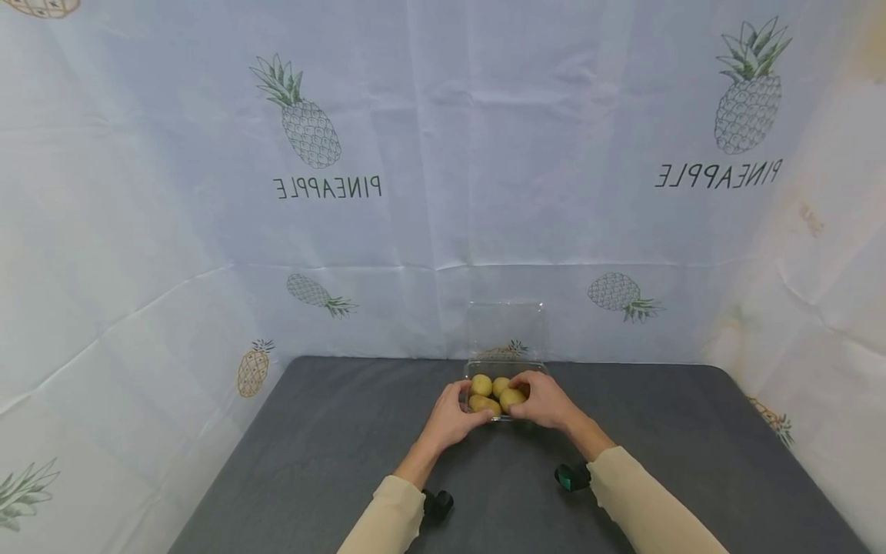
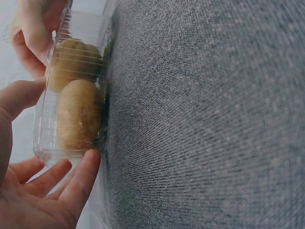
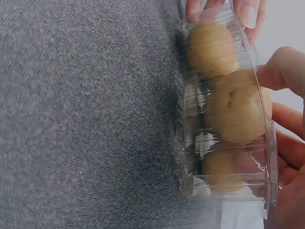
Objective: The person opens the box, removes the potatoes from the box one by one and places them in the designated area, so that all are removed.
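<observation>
White fabric [image 1: 443, 154] printed with pineapples and mirrored "PINEAPPLE" lettering forms the backdrop behind and on both sides of a dark grey table [image 1: 311, 462]. Near the middle of the table's far edge sits a clear plastic container [image 2: 42, 129]. Its transparent lid [image 1: 507, 323] stands raised at the rear, with the backdrop visible through it.

Four potatoes are visible inside the container: a rear left potato [image 1: 481, 385], a rear right potato [image 1: 500, 385], a front left potato [image 1: 486, 406] and a front right potato [image 1: 511, 398]. The front right potato bears a dark blemish and projects slightly above the front rim.

The left hand [image 1: 451, 419] holds the container's left front corner: thumb at the front rim, fingertips against the end wall. The right hand [image 1: 544, 400] pinches the front right potato between thumb and fingers. Both forearms wear beige sleeves [image 1: 633, 492]; a black device [image 1: 439, 505] is located at the left wrist.
</observation>
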### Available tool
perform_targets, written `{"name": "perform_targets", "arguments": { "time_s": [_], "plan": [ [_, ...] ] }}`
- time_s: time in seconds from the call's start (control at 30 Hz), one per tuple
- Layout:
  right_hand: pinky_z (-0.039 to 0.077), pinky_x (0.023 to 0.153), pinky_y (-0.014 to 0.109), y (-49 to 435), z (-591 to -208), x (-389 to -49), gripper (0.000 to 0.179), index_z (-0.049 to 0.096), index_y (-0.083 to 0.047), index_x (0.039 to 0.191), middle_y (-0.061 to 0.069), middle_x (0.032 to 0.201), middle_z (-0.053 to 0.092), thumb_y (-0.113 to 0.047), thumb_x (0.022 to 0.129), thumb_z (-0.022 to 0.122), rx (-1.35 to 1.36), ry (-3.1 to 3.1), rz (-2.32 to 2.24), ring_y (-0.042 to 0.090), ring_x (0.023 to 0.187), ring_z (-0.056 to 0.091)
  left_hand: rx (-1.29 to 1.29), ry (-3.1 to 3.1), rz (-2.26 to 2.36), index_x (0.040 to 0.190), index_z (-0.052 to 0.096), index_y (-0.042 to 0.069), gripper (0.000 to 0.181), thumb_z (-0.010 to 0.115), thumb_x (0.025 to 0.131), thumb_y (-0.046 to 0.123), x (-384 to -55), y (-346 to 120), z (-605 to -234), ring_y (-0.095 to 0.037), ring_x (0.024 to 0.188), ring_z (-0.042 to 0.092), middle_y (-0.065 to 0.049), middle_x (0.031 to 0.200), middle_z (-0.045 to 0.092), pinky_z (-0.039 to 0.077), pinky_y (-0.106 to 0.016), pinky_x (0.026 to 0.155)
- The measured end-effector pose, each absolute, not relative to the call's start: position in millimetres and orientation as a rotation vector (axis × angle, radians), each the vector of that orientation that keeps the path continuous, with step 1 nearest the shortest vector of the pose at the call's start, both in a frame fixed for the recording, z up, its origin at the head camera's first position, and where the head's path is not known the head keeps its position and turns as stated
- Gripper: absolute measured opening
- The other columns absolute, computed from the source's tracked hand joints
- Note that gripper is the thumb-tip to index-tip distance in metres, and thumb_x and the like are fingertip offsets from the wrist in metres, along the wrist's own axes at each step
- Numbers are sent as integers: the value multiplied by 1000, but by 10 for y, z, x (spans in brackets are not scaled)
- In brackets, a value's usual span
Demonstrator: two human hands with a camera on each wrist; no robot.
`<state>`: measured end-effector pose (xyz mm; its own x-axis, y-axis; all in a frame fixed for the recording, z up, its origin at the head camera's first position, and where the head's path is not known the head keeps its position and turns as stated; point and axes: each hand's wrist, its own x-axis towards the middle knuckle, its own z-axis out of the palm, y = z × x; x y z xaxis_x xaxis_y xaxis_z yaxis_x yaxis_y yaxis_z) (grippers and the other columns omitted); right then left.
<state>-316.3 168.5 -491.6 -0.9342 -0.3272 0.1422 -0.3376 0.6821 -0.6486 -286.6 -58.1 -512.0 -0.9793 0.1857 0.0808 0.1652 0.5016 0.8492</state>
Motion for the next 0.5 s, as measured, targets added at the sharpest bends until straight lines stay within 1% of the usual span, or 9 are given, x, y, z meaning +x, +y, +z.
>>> {"name": "perform_targets", "arguments": {
  "time_s": [0.5],
  "plan": [
    [54,80,41,1727,-4849,-3137,39,70,-3,117,8,113,66,-19,82,80,592,-2765,1271,21,94,62,311,2721,1510,145,49,1,75,79,88,39,-2883,-575,-5122,-22,101,59,-15,136,53,52,-43,86]
  ]
}}
